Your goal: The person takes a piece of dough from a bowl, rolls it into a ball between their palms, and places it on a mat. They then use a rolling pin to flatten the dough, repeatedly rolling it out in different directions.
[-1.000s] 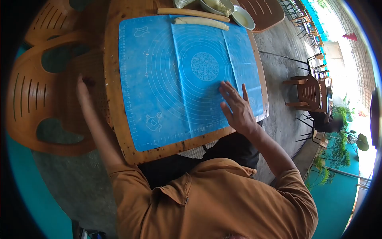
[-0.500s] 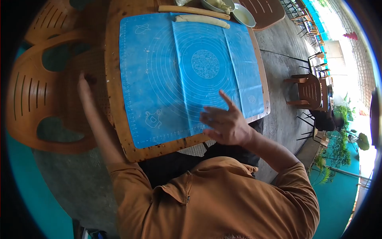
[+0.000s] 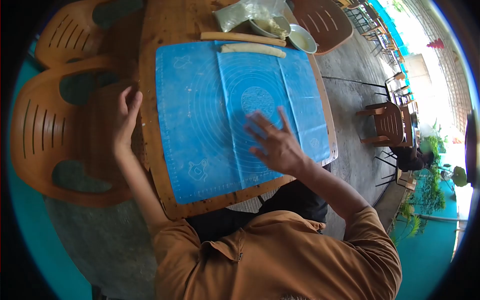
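Note:
A blue silicone baking mat, printed with white circles, lies on the wooden table. Over its middle is my right hand, fingers spread and holding nothing. My left hand is beside the table's left edge, its fingers loosely bent and apart, with nothing visible in them. Along the mat's far edge rests a long pale roll of dough. Just behind that dough lies a wooden rolling pin, parallel to it.
Behind the rolling pin are a plastic bag of white powder, a bowl with crumbly pale contents and a bowl of pale liquid. Brown plastic chairs stand at the left, another chair at the far side.
My right hand has moved forward and left over the mat. My left hand has come up nearer the table's left edge. The view has shifted, showing more of the table's far end.

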The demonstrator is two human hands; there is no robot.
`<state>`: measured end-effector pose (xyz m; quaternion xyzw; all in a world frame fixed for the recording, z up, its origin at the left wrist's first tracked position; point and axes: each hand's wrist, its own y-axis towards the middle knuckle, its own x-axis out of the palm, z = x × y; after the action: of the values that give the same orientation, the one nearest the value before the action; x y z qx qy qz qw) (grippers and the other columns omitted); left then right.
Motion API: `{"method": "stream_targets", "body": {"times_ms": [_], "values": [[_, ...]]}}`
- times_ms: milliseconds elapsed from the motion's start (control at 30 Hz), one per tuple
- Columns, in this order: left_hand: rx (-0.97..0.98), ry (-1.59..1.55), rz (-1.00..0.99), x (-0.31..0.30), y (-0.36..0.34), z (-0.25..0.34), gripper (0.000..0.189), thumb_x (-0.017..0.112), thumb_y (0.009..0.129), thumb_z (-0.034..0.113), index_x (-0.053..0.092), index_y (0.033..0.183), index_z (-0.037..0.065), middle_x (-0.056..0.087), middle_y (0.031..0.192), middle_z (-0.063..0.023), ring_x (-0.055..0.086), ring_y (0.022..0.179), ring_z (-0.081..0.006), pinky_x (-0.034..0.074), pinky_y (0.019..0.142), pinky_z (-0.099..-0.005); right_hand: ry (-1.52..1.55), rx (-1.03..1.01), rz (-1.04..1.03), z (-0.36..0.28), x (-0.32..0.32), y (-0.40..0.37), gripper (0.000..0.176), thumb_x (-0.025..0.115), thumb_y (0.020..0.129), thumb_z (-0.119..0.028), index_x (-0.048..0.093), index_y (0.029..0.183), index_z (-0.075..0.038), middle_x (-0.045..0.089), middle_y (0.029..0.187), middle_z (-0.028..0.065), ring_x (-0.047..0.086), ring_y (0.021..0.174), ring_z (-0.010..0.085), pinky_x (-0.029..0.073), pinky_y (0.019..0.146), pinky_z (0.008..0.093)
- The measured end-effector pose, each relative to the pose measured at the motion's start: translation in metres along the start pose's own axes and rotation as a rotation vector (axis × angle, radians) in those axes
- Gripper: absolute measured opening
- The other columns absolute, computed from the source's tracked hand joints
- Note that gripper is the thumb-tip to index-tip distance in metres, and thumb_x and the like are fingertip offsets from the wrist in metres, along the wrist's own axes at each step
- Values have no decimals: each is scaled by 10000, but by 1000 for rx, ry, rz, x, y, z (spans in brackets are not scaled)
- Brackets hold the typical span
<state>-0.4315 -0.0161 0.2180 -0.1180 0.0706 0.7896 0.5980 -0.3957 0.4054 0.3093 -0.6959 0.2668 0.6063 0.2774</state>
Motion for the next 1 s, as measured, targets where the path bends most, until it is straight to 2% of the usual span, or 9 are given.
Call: {"method": "stream_targets", "body": {"times_ms": [233, 367, 500, 633, 700, 767, 800, 933, 1000], "values": [[-61, 116, -65, 9, -9, 17, 1100, 759, 907, 623, 177, 1678, 96, 405, 1630, -199, 450, 1462, -303, 352, 1205, -435, 55, 318, 191, 34, 8, 40, 478, 542, 1075, -348, 570, 1478, -93, 468, 1602, 97, 378, 1534, 263, 140, 1280, 646], [67, 151, -118, 16, -8, 13, 1147, 787, 879, 628, 172, 1671, 72, 444, 1583, -243, 480, 1442, -333, 383, 1186, -447, 38, -90, 128, 27, -1, 40, 463, 527, 1086, -350, 585, 1453, -74, 518, 1526, 137, 451, 1479, 282, 161, 1276, 643], [-20, 211, -146, 16, -18, 25, 1113, 770, 890, 631, 204, 1666, 70, 437, 1593, -250, 461, 1466, -318, 394, 1186, -436, 58, 314, 233, 53, 10, 31, 435, 583, 1058, -351, 627, 1404, -92, 569, 1473, 96, 453, 1473, 275, 156, 1272, 659], [-48, 471, 46, 19, -20, 41, 965, 708, 934, 632, 332, 1618, 64, 470, 1574, -229, 488, 1433, -367, 399, 1180, -472, 75, -29, 157, 53, 3, 5, 408, 571, 1064, -347, 661, 1365, -86, 566, 1473, 132, 433, 1485, 283, 142, 1276, 654], [-66, 569, 139, 20, -25, 51, 883, 685, 956, 620, 411, 1582, 60, 483, 1561, -220, 489, 1423, -384, 392, 1184, -489, 49, 133, 170, 61, -1, 0, 410, 579, 1059, -351, 669, 1356, -83, 566, 1480, 135, 441, 1479, 286, 146, 1277, 652], [122, 840, 277, 29, -31, 57, 689, 662, 994, 555, 562, 1457, 55, 544, 1464, -204, 504, 1382, -373, 375, 1179, -533, -1, 199, 327, 58, 7, -10, 393, 592, 1050, -349, 686, 1305, -64, 580, 1468, 119, 450, 1471, 283, 149, 1270, 664], [237, 930, 343, 36, -38, 62, 546, 653, 1014, 493, 647, 1345, 58, 584, 1369, -169, 526, 1330, -335, 376, 1148, -555, 99, 29, 241, 50, 4, -16, 416, 583, 1055, -350, 676, 1322, -46, 577, 1478, 124, 450, 1470, 293, 142, 1263, 681], [345, 1033, 319, 59, -59, 100, 366, 651, 1031, 365, 716, 1227, 62, 637, 1309, -85, 563, 1270, -291, 401, 1079, -516, 1, 248, 217, 71, 11, -22, 457, 567, 1062, -357, 644, 1409, -69, 566, 1503, 117, 445, 1475, 291, 126, 1260, 693], [442, 1055, 132, 67, -60, 109, 301, 652, 1028, 298, 733, 1192, 59, 674, 1248, -73, 579, 1246, -261, 393, 1071, -492, 14, 144, 256, 71, 8, -27, 441, 569, 1062, -352, 660, 1380, -60, 579, 1485, 116, 447, 1473, 296, 125, 1259, 698]]}}
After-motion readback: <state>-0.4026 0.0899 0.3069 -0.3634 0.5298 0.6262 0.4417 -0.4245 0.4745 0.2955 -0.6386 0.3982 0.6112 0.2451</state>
